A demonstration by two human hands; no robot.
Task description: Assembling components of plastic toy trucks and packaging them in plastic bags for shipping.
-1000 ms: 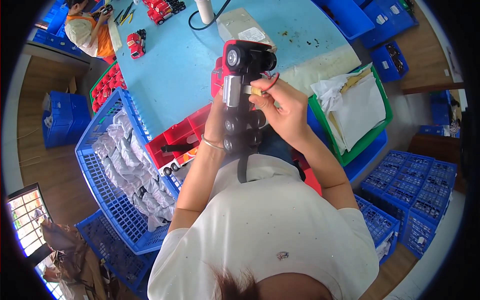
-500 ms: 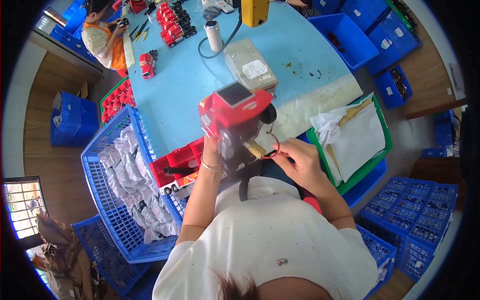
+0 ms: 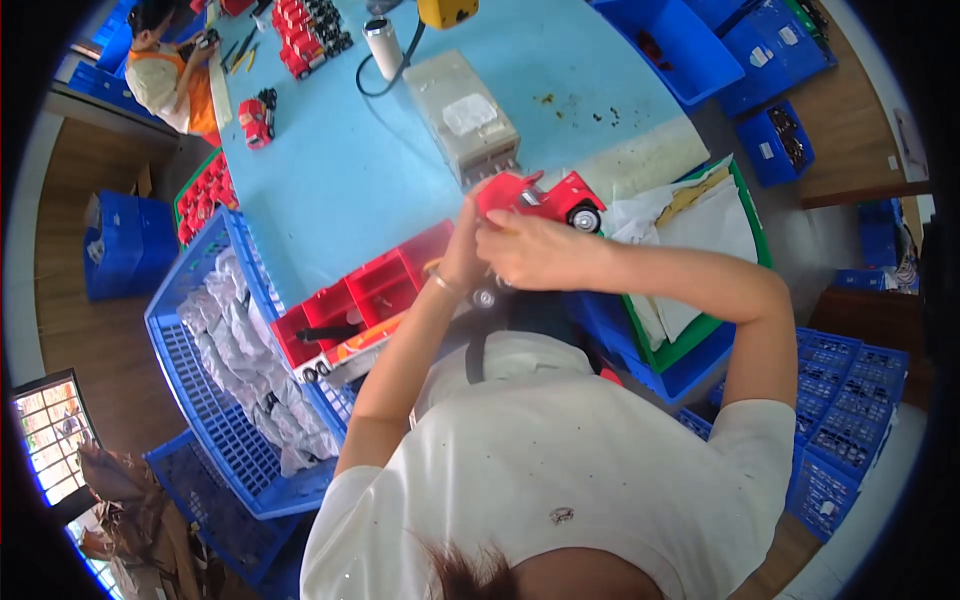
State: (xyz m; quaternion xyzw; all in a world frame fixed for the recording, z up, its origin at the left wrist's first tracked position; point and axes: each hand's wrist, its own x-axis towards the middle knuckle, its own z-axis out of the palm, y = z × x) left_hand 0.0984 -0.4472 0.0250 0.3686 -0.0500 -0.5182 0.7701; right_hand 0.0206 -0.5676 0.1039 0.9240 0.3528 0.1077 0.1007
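My left hand (image 3: 461,248) grips a red toy truck cab (image 3: 560,200) from its left side. The cab lies sideways, its black-tyred wheel with a silver hub facing right; another wheel shows below my hands. My right hand (image 3: 535,252) reaches across in front with its fingers curled closed against the truck's near side. What those fingers pinch is hidden behind the hand. Just left of my left hand, at the table's near edge, lies a red compartmented toy trailer (image 3: 372,283) with small wheels and an orange-and-white side. A black piece lies in it.
A grey box-shaped device (image 3: 462,110) stands beyond my hands, with a white cylinder (image 3: 382,48) behind it. Bagged parts fill the blue basket (image 3: 170,330) at left. A green-rimmed tray (image 3: 745,200) with white sheets sits at right. Far left, another person (image 3: 165,75) works.
The truck cab has turned onto its side and moved right and slightly away from me. My right hand has swung up across it; the reddish-brown loop it held is now out of sight.
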